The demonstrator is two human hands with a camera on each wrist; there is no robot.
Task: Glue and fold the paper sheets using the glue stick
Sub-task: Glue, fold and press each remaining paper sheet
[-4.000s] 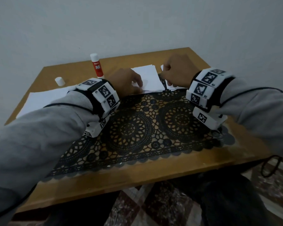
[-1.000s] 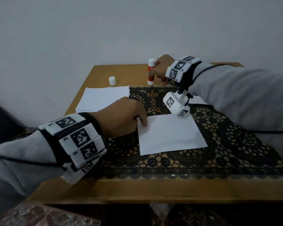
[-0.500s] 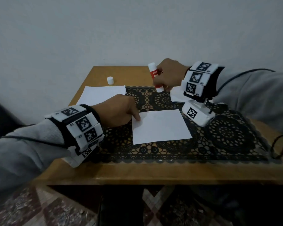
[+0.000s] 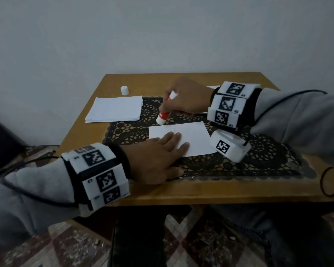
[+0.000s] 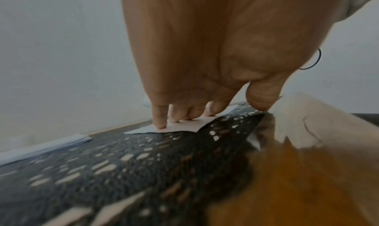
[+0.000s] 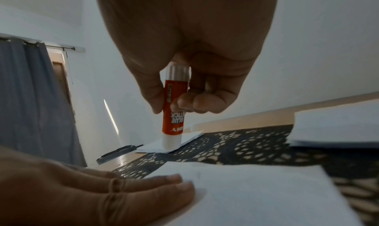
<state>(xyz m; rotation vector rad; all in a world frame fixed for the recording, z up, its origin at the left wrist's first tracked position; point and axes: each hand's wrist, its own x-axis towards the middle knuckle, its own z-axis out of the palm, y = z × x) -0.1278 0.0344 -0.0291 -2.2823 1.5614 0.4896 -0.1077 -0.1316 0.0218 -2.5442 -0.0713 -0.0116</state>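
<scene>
The right hand, which half a second before had lifted the uncapped red-and-white glue stick off the wooden surface, pinched it tip-down just above the far left corner of a single white paper sheet on the black lace mat. The left hand, fingers flat and spread, pressed the sheet's near edge; gluing looked imminent.

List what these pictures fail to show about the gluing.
- Whether the glue stick tip touches the sheet: the head view is too coarse, and the right wrist view sets it against the far stack.
- Right hand fingers on the far side of the stick: hidden by the hand.
- Sheet's near-left corner: covered by the left hand.
- Glue already laid: too faint to tell.
</scene>
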